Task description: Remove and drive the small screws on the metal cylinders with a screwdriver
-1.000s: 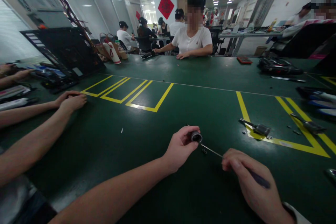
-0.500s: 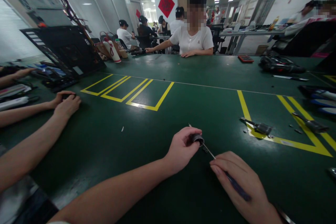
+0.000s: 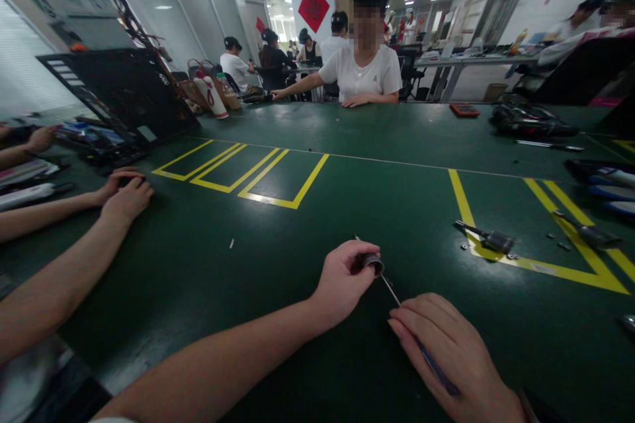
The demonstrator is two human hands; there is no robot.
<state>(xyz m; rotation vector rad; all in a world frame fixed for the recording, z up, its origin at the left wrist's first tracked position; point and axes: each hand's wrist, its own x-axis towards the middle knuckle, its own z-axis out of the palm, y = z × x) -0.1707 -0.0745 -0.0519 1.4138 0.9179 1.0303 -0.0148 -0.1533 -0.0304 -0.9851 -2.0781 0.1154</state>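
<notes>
Left hand: gripping a hollow grey cylinder, thumb and fingers wrapped round it, open mouth turned toward the right hand. Cylinder sits over the near half of the green desk, between the near edge and the yellow tape outlines. Fingers hide most of its body.

Right hand: closed on a thin-shafted tool, dark blue handle under the palm, close to the desk's near edge. Metal shaft slants up and meets the cylinder mouth; can't tell how deep it goes. A thin tip pokes out past the far side of the left hand; can't tell if it's the same shaft.

Toward the desk's right edge: a dark part with a thin stem lying across the tape, small rings beside it. A similar stemmed part lies further right, also on tape.

Far edge: a co-worker in a white top sits opposite, one hand on the desk. Red-and-black device and a black bundle lie right of them.

Left side: another person's hands together on the desk, a large black panel tilted beyond them.
</notes>
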